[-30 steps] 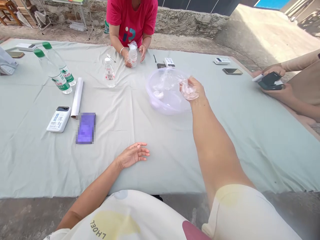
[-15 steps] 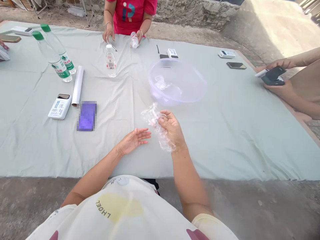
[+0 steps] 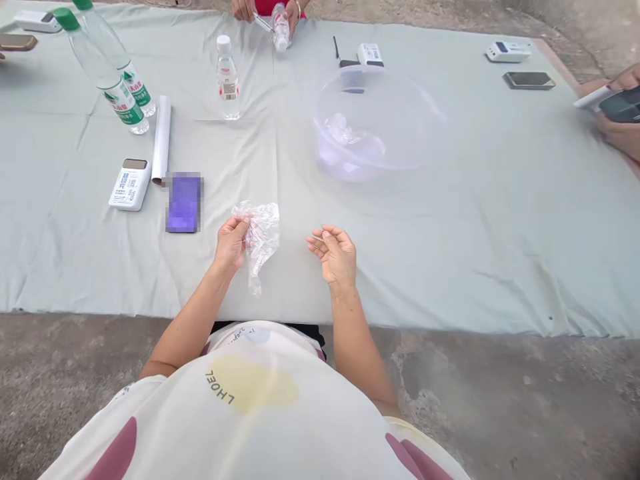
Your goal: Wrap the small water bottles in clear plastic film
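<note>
My left hand [image 3: 232, 241] pinches a crumpled piece of clear plastic film [image 3: 264, 230] above the near part of the table. The film spreads out to the right of my fingers, and a twisted end hangs down. My right hand [image 3: 336, 253] is apart from it, a short way to the right, with its fingers loosely curved and nothing visible in them. Beyond my right hand stands a translucent purple basin [image 3: 350, 170], and more crumpled clear plastic [image 3: 343, 129] lies inside it.
Left of my hands lie a phone with a blurred purple screen [image 3: 184, 203], a white device [image 3: 130, 185] and a white roll [image 3: 161, 140]. Two green-capped bottles [image 3: 120, 100] and a white-capped bottle [image 3: 228, 80] stand farther back. Across the table, a person's hands [image 3: 293, 17] hold a small bottle.
The plastic film has passed from my right hand to my left and moved left. My right hand has opened. The view has tilted down, and the person opposite has brought a pen-like object to the bottle.
</note>
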Available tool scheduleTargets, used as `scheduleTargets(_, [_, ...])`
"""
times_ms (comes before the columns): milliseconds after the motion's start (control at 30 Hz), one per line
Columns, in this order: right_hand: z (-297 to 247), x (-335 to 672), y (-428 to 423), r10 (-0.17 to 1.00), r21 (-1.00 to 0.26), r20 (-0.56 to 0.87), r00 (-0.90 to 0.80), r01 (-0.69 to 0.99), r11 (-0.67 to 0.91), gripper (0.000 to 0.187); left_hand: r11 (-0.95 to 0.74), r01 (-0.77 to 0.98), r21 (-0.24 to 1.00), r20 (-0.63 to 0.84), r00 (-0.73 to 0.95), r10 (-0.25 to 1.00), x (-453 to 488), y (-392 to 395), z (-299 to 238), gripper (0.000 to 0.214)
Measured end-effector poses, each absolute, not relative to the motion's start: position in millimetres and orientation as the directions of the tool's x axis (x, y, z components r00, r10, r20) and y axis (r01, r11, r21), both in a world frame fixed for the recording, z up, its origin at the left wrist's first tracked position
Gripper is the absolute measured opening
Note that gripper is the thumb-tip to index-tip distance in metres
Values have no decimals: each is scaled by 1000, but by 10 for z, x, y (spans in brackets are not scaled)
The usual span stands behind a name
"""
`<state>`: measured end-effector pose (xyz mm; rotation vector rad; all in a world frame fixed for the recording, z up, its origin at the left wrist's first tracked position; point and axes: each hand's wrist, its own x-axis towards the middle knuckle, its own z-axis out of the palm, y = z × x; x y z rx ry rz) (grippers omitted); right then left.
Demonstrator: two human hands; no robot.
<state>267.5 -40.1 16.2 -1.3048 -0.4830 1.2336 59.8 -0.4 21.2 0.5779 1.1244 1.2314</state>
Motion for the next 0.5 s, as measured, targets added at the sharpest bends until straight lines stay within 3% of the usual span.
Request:
scheduleTargets(167, [178, 2417, -408, 901, -877, -424, 92, -291, -383, 40, 295, -375, 879, -344, -71, 936, 600, -69, 241, 18])
scheduleTargets(267, [160, 2209, -428, 921, -894, -388, -16, -238, -381, 35, 292, -368, 883, -340, -73, 938, 630, -108, 244, 18])
scheduleTargets(400, [115, 2203, -393, 941, -868, -328, 78, -418, -268, 37, 315, -433, 844, -370, -44, 928, 512, -108, 206, 21])
scheduleTargets(500, [75, 2328, -336, 915, -869, -359, 187, -424, -255, 37, 367, -516, 774, -449, -39, 893, 365, -70, 155, 27])
